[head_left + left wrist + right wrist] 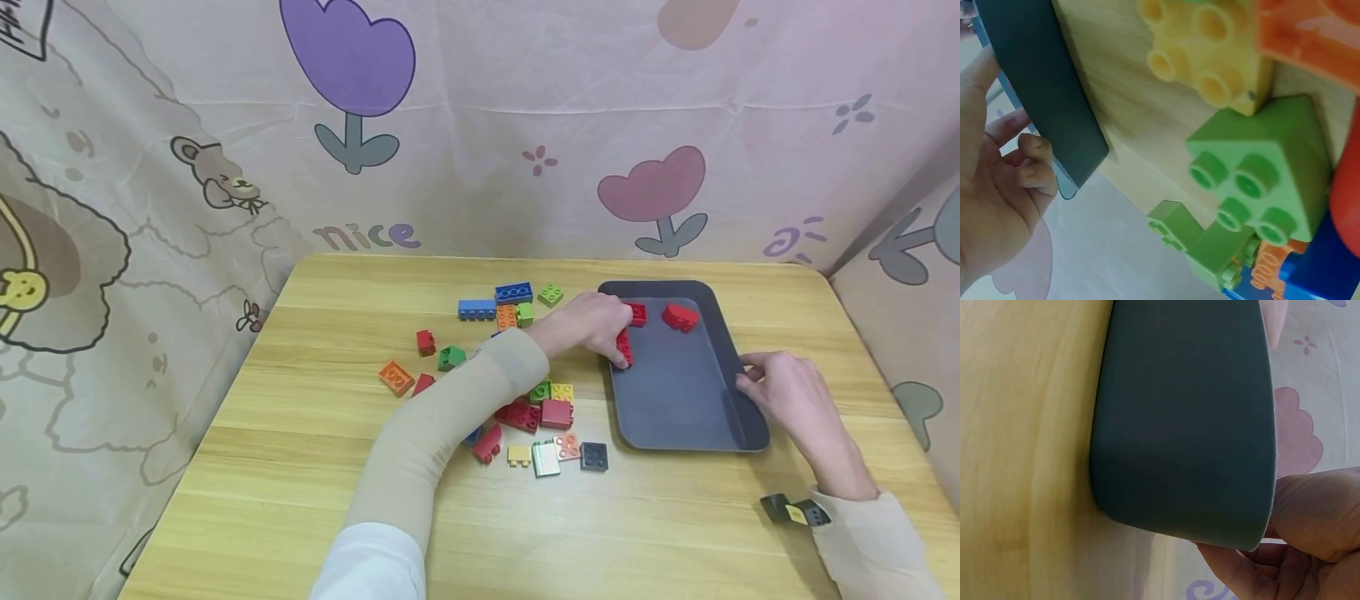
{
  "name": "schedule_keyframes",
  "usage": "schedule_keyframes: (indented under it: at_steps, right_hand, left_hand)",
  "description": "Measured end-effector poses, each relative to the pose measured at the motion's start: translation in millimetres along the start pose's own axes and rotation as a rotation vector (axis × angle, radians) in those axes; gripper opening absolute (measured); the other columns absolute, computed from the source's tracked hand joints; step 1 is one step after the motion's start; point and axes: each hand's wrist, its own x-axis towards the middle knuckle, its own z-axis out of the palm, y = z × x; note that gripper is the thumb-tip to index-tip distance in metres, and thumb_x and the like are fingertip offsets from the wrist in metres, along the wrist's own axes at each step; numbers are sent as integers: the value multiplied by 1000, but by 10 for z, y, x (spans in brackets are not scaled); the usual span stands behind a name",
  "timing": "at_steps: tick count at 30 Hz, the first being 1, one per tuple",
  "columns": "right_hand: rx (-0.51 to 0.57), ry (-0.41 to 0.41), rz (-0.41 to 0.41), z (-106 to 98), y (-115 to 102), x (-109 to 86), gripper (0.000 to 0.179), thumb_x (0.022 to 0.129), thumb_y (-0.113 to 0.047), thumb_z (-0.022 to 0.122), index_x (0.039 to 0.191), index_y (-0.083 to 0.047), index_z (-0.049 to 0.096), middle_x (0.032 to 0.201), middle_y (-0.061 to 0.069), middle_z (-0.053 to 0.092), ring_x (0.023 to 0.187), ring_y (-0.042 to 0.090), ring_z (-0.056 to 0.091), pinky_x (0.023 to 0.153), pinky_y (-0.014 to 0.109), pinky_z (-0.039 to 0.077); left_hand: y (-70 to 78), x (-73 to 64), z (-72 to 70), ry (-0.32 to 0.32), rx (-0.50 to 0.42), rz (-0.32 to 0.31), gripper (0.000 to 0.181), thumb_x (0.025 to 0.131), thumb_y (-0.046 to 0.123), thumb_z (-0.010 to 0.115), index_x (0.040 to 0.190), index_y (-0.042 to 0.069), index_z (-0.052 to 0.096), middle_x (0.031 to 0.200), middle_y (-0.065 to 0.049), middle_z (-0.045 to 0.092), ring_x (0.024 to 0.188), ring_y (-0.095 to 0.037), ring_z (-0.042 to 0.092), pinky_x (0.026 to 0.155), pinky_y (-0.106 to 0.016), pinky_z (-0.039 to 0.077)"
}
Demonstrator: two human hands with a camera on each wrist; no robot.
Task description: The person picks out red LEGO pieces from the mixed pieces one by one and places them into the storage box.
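Note:
A dark grey tray lies on the right half of the table. My left hand reaches over its left rim, thumb and fingers on a red toy brick just inside. From the left wrist view, that hand shows beyond the tray's outer wall, which hides the brick. Two more red bricks, one by the fingertips and one farther right, lie in the tray. My right hand grips the right rim; in the right wrist view its thumb and fingers pinch the tray's edge.
Loose bricks spread over the table left of the tray, partly under my left forearm. Among them are a blue brick, an orange brick, a green brick and a black brick. A printed cloth hangs behind.

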Motion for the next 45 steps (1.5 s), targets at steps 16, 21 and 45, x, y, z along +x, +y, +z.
schedule_keyframes:
  at_steps: [16,21,45]
  right_hand:
    - [2,-4,-3,-4,3,-1,33,86,-2,73,113,17,70,85,26,76,58,18,59,55,33,37]
    - [9,-4,-4,-6,2,-8,32,86,-2,73,112,17,70,84,26,76,59,18,60,55,33,37]
    - [8,-27,7,-28,-12,-5,33,88,-3,73,113,17,70,85,26,76,62,26,65,56,37,42]
  left_hand:
    - [22,-30,-45,-20,0,-17,48,84,67,80,97,22,67,91,9,67,83,-8,58,74,-24,46]
    - [24,-34,-58,-38,-24,-17,51,84,67,79,101,21,67,92,9,66,82,-8,57,73,-23,44]
    - [-39,-193,-184,32,-34,57,60,90,73,68,112,18,70,91,6,60,86,-9,56,70,-22,42]
